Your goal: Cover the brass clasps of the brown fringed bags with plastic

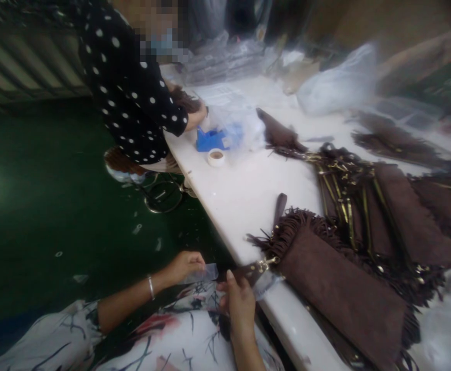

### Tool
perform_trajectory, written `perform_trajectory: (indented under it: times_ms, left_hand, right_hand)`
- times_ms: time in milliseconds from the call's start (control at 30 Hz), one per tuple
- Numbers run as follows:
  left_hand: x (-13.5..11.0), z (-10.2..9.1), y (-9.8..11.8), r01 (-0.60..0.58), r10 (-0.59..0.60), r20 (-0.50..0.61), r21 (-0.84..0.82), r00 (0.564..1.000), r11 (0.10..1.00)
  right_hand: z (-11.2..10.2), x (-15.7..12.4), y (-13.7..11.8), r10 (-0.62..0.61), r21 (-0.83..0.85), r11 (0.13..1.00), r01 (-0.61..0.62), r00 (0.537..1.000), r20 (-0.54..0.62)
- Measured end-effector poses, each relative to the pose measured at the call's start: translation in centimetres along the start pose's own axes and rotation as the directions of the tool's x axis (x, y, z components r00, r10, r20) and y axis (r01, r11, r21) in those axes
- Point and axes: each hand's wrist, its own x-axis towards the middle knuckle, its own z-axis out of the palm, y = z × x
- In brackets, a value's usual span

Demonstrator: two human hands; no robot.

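Note:
My left hand (189,265) pinches a small clear plastic piece (209,271) in front of my body, below the table's edge. Close by, my right hand (240,299) is closed round a dark brown wrist strap (248,272). A gold clasp (266,264) joins that strap to a brown fringed suede bag (341,283), which lies on the table near its front edge. A sheet of clear plastic (266,286) shows beneath the strap and clasp.
On the white table (229,201) several brown bags with gold zips (345,201) lie heaped. Farther off are a blue tape dispenser (212,140), a tape roll (215,157) and a plastic bag (337,85). A co-worker in a dotted top (128,87) handles a brown item across the corner.

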Motion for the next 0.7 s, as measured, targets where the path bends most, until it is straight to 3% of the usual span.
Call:
perform_trajectory:
  times_ms: [167,333,533,700]
  left_hand:
    - [-0.7,-1.6,-0.4,0.042,-0.040,-0.039,0.043,0.998,0.998]
    - [-1.4,-2.7,-0.6,0.063,-0.059,-0.081,0.043,0.995,0.997]
    - [-1.9,-2.2,0.0,0.064,-0.063,-0.067,0.012,0.996,0.998]
    - [-2.0,-1.3,0.9,0.023,-0.023,-0.046,0.015,0.999,1.000]
  right_hand:
    - [1.1,1.4,0.6,0.086,0.079,0.993,-0.085,0.996,-0.006]
    - [1.4,1.2,0.1,0.026,0.177,0.984,-0.024,1.000,-0.007]
    - [2.0,0.5,-0.4,0.039,0.341,0.938,-0.060,0.997,0.067]
    - [1.9,0.6,-0.2,0.016,0.321,0.947,-0.026,0.999,0.034]
